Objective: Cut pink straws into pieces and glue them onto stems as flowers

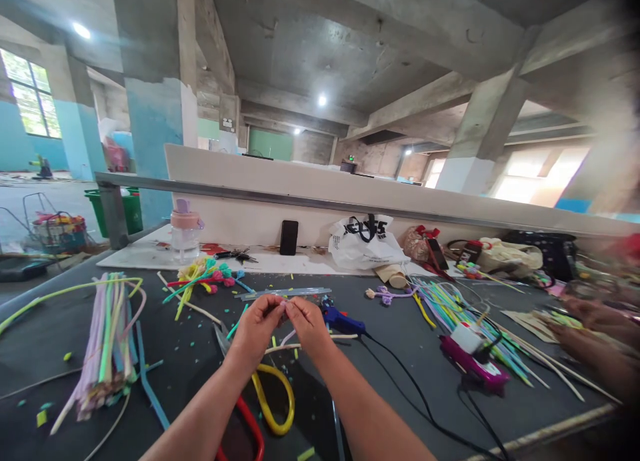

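My left hand and my right hand meet over the middle of the table, fingertips pinched together. A tiny lilac piece shows between them, mostly covered by the fingers. Below lies a lilac strip; whether it joins that piece I cannot tell. Under my forearms rest scissors with one yellow handle and one red handle. Just right of my right hand is a blue glue gun with a black cord. Clear glue sticks lie behind my hands.
At left stands a bundle of pastel fuzzy stems; more stems spread at right beside a purple power strip. Along the back are a bottle, a phone and a white bag. Another person's hands work at far right.
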Tool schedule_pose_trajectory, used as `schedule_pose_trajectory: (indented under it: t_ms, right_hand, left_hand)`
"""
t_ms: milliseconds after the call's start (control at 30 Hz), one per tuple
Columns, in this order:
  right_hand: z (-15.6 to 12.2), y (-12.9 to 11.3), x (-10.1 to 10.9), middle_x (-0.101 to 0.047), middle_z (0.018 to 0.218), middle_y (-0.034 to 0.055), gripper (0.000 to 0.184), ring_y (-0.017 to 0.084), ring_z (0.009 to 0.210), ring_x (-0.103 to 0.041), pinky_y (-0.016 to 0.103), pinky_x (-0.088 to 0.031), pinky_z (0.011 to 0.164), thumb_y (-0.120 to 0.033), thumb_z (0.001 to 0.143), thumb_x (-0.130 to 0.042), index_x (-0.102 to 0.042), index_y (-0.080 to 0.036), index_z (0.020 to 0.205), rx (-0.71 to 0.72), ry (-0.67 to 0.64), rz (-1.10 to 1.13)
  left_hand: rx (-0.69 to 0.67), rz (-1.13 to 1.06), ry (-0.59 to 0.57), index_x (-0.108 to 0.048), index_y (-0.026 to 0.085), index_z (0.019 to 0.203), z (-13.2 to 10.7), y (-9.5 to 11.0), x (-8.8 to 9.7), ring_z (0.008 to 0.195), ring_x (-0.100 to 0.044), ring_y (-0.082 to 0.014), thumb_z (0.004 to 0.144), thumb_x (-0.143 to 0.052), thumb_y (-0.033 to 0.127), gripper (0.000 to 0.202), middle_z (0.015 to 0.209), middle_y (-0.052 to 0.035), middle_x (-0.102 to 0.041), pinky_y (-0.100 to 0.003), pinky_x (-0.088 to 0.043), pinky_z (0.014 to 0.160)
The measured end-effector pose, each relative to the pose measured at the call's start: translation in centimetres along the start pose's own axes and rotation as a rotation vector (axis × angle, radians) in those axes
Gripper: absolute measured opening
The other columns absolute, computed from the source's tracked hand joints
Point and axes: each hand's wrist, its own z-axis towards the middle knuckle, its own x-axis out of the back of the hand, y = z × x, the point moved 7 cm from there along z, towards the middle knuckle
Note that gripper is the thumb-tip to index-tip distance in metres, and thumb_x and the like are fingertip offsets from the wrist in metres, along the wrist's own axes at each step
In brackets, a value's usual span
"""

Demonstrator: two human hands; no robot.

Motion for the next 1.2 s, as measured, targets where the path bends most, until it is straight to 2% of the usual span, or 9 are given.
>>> schedule_pose_trajectory:
  t_ms: [133, 333, 600, 767, 1000, 1200]
  right_hand:
    - [0.0, 0.1, 0.3, -0.054, 0.06, -0.0011, 0.036, 0.01, 0.057, -0.049, 0.02, -0.038, 0.056, -0.029, 0.093, -0.034, -0.053, -0.017, 0.064, 0.036, -0.015, -0.038]
    - [-0.1, -0.5, 1.2, -0.058, 0.075, 0.0043, 0.021, 0.015, 0.072, -0.052, 0.025, -0.039, 0.067, -0.029, 0.09, -0.041, -0.057, -0.017, 0.083, 0.097, -0.026, -0.205]
    - [-0.3, -0.8, 0.4, -0.059, 0.079, 0.0056, 0.024, 0.016, 0.076, -0.054, 0.025, -0.038, 0.069, -0.028, 0.092, -0.035, -0.056, -0.019, 0.087, 0.125, -0.091, -0.398]
    - [-0.2, -1.0, 0.0, -0.058, 0.078, 0.0049, 0.024, 0.015, 0.074, -0.054, 0.024, -0.037, 0.067, -0.026, 0.092, -0.034, -0.055, -0.018, 0.084, 0.106, -0.095, -0.459]
    - [-0.5, -1.3, -0.3, -0.055, 0.072, 0.0041, 0.023, 0.015, 0.067, -0.05, 0.024, -0.033, 0.061, -0.024, 0.089, -0.035, -0.051, -0.019, 0.074, 0.02, -0.036, -0.45]
    - [-0.6, -0.4, -0.5, -0.049, 0.065, 0.0024, 0.02, 0.015, 0.063, -0.045, 0.026, -0.032, 0.061, -0.022, 0.083, -0.036, -0.045, -0.019, 0.066, -0.054, 0.031, -0.273]
  left_hand:
    - [0.005, -0.003, -0.003, -0.061, 0.016, 0.067, 0.1, -0.2, 0.3, 0.055, -0.044, -0.0096, 0.066, -0.067, 0.027, 0.013, 0.055, 0.0043, -0.053, -0.021, -0.035, 0.056]
    - [0.074, -0.103, 0.02, -0.06, 0.016, 0.07, -0.1, -1.1, 0.8, 0.052, -0.041, -0.0075, 0.069, -0.065, 0.029, 0.014, 0.054, 0.0052, -0.051, -0.019, -0.033, 0.053]
    - [0.205, -0.251, 0.02, -0.057, 0.014, 0.064, -0.5, -1.5, 0.4, 0.048, -0.042, -0.0061, 0.064, -0.069, 0.031, 0.02, 0.053, 0.0045, -0.051, -0.018, -0.032, 0.047]
    - [0.239, -0.3, 0.012, -0.057, 0.013, 0.063, -0.3, -1.9, 0.3, 0.046, -0.042, -0.0053, 0.062, -0.071, 0.031, 0.022, 0.054, 0.0036, -0.052, -0.018, -0.033, 0.046]
    - [0.242, -0.285, -0.008, -0.057, 0.014, 0.063, -0.3, -2.5, 0.2, 0.048, -0.046, -0.0065, 0.062, -0.071, 0.032, 0.023, 0.054, 0.003, -0.054, -0.019, -0.036, 0.049]
    - [0.194, -0.215, 0.018, -0.056, 0.014, 0.062, -0.4, -2.1, 0.3, 0.047, -0.044, -0.0071, 0.061, -0.07, 0.031, 0.022, 0.052, 0.0034, -0.053, -0.019, -0.035, 0.049]
